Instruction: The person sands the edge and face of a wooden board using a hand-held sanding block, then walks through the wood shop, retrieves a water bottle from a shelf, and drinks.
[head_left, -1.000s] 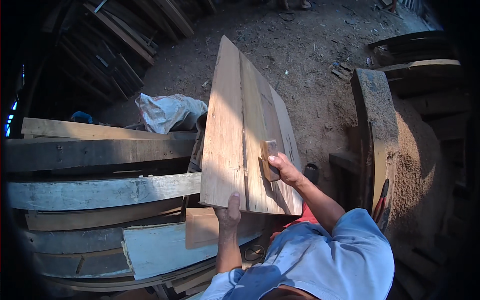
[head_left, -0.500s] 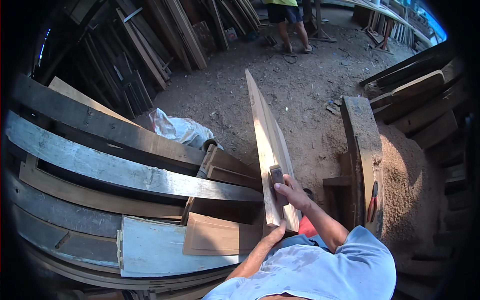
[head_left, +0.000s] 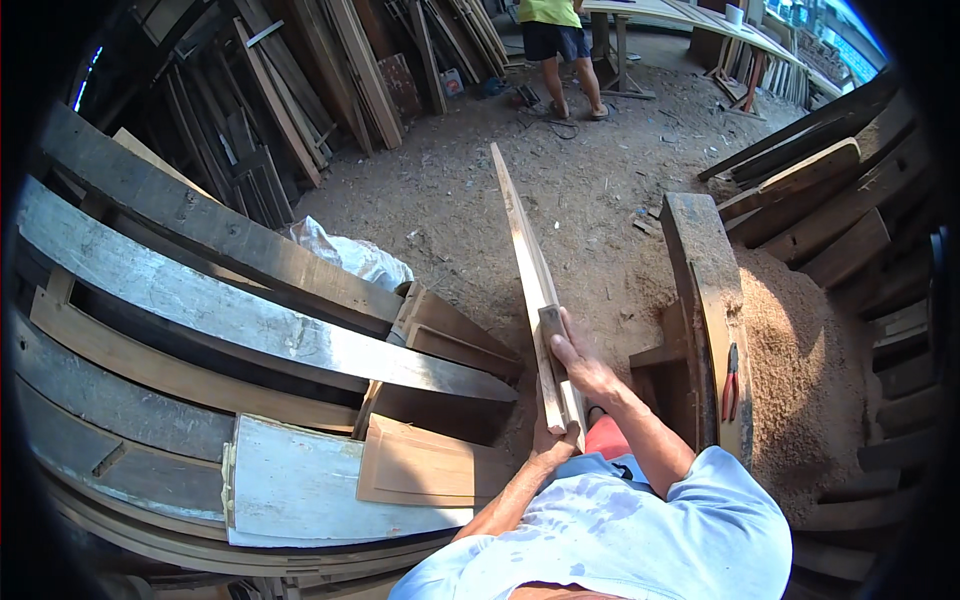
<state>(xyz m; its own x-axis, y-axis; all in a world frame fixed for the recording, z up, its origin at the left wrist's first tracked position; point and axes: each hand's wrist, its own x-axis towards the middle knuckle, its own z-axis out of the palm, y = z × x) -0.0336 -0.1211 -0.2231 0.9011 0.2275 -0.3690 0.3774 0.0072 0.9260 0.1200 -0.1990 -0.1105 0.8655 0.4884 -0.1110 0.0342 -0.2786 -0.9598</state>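
A long pale wooden board (head_left: 525,250) stretches away from my body, its far end narrow in view and its wide face turned to the left. My left hand (head_left: 553,443) grips its near end from below, the fingers partly hidden by the wood. On the board's upper edge lies a small dark brownish block (head_left: 551,322), perhaps a sanding block. My right hand (head_left: 583,362) holds this block from the right side and presses against the board; its underside is hidden.
Long planks (head_left: 270,330) and a paneled wooden piece (head_left: 425,462) are stacked at left. Red-handled pliers (head_left: 731,385) lie on a sawdust-covered beam (head_left: 708,260) at right. A white sack (head_left: 350,255) sits behind the planks. Another person (head_left: 560,50) stands far off near a table (head_left: 690,20).
The board has rolled more onto its edge, so less of its face shows. The block and right hand have come slightly nearer. The whole view has shifted a little.
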